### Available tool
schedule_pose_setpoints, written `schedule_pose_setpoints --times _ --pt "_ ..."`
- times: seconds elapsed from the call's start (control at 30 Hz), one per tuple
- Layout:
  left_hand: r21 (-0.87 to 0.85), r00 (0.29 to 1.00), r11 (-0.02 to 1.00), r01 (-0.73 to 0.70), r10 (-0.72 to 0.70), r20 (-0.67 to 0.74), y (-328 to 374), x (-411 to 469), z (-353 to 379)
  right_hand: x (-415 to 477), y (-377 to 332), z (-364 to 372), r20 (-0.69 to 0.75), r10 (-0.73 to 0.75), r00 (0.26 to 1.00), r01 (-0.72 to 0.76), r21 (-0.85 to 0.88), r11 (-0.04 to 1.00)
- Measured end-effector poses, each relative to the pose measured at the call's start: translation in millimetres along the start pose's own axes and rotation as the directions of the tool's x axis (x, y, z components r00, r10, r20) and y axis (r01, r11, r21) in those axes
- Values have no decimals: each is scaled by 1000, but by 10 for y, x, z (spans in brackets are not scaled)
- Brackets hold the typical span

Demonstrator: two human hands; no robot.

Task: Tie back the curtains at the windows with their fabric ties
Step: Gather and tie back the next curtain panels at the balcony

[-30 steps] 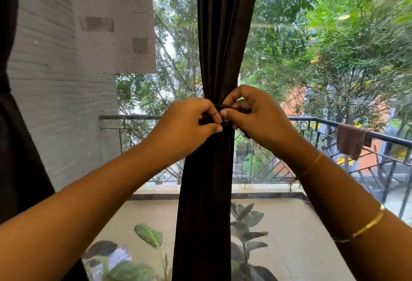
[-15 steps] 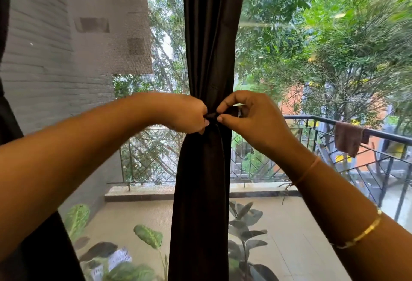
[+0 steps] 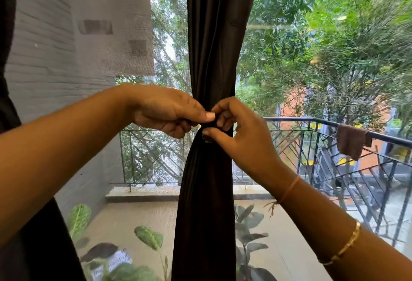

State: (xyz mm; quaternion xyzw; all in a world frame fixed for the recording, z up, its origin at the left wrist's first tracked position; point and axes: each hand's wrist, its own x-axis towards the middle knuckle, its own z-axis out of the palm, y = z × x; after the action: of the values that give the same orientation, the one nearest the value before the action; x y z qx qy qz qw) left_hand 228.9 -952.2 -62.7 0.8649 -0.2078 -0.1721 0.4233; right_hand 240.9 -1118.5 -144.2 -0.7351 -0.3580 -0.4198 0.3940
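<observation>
Curtain point(image 3: 214, 57) is being cinched into a narrow bundle at the middle of the window point(image 3: 289, 57). The dark fabric tie point(image 3: 208, 125) wrapped round it is being pinched at the front by the curled fingers of the left hand point(image 3: 165, 111) and the right hand point(image 3: 243, 140). A brown cloth point(image 3: 351, 142) is being carried by the balcony railing point(image 3: 312, 121) outside.
</observation>
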Motion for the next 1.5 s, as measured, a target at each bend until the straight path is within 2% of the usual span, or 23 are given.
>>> schedule_pose_setpoints --times 0.13,0.2,0.27,0.33,0.4,0.47,0.5,0.57,0.63,0.7,0.77,0.8,0.87,0.93,1.0,1.13,1.3,1.4,1.5 --pt "174 981 983 -62 92 -172 -60 48 63 84 19 -78 160 -46 986 69 -139 988" --pt "248 938 964 -95 170 -301 -102 77 92 132 53 -137 245 -20 969 63 -168 984" --pt "369 840 917 -153 318 -440 -139 114 108 185 85 -180 298 3 954 67 -226 972" --pt "608 662 777 -165 544 -515 -177 147 131 233 96 -194 335 20 942 78 -275 958" --pt "859 509 503 -89 764 -395 -207 148 202 270 81 -188 333 24 943 58 -233 971" --pt "969 420 248 -6 880 -223 -259 132 268 305 46 -189 319 57 946 0 -175 985" --pt "986 379 160 41 911 -163 -290 126 286 325 32 -198 317 86 944 -36 -162 986" --pt "990 310 65 125 945 -101 -340 125 294 366 -6 -226 322 125 938 -87 -132 987" --pt "983 240 31 179 968 -74 -352 134 290 397 -71 -250 294 132 947 -114 -75 991" --pt "983 178 -3 184 983 -31 -338 145 305 436 -119 -262 257 153 954 -140 -68 988" --pt "985 136 -29 171 991 6 -327 165 310 481 -129 -267 303 175 937 -162 -69 984" --pt "986 120 -22 165 993 2 -326 177 307 496 -124 -276 348 184 920 -179 -47 983" --pt "989 108 54 139 992 -70 -331 206 312 494 -92 -283 387 242 890 -280 44 959" --pt "978 122 177 110 974 -190 -338 241 344 448 -60 -266 349 322 880 -398 170 902" --pt "953 159 292 76 940 -301 -370 283 370 387 -25 -210 291 365 884 -439 253 862" --pt "911 256 403 -82 892 -371 -510 349 378 292 9 -84 140 372 918 -396 260 881" --pt "814 301 517 -265 846 -440 -630 424 453 240 23 -32 31 381 924 -371 318 873" --pt "689 340 626 -365 779 -528 -668 431 498 212 90 6 0 399 917 -379 312 871" --pt "578 357 676 -457 734 -577 -694 440 511 161 162 45 -30 385 923 -359 301 884"
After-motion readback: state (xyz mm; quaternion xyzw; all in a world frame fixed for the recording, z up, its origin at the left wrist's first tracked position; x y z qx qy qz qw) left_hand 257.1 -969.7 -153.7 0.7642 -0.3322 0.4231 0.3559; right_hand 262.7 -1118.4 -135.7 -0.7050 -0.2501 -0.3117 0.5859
